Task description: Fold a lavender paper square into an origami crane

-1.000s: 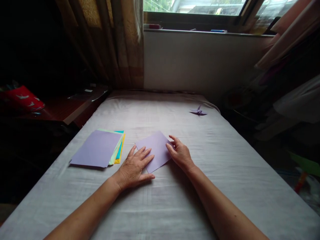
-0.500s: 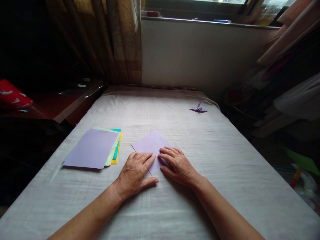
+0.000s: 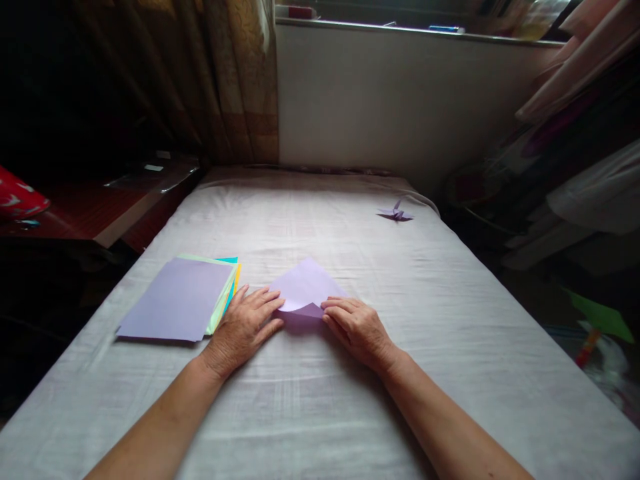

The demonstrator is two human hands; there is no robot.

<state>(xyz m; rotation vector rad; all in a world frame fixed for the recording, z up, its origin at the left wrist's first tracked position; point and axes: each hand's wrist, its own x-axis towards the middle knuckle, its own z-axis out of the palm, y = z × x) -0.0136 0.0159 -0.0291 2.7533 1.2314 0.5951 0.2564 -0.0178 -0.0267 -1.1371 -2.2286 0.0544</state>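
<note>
A light purple sheet of origami paper (image 3: 309, 285) lies in the middle of the bed-like surface, its near part lifted and curled upward. My left hand (image 3: 241, 328) rests with outstretched fingers on the sheet's left corner, thumb apart. Pinched between the fingers of my right hand (image 3: 357, 328) is the right side of the near part; the fingertips hide some of it. Just left of my left hand is a stack of coloured paper (image 3: 173, 300), purple on top, with green, blue and yellow edges showing. A folded purple paper crane (image 3: 397, 213) stands at the far right.
A pale cloth (image 3: 280, 413) covers the surface. To the left stands a dark wooden table (image 3: 85, 220) with a clear plastic sleeve (image 3: 155, 175) and a red item (image 3: 20, 197). Hanging clothes (image 3: 600, 187) and a green sheet (image 3: 600, 315) are at the right.
My left hand has slid left to the sheet's left corner. The sheet's near point, flat before, is now raised and curled, with my right hand pinching it. The view has shifted slightly.
</note>
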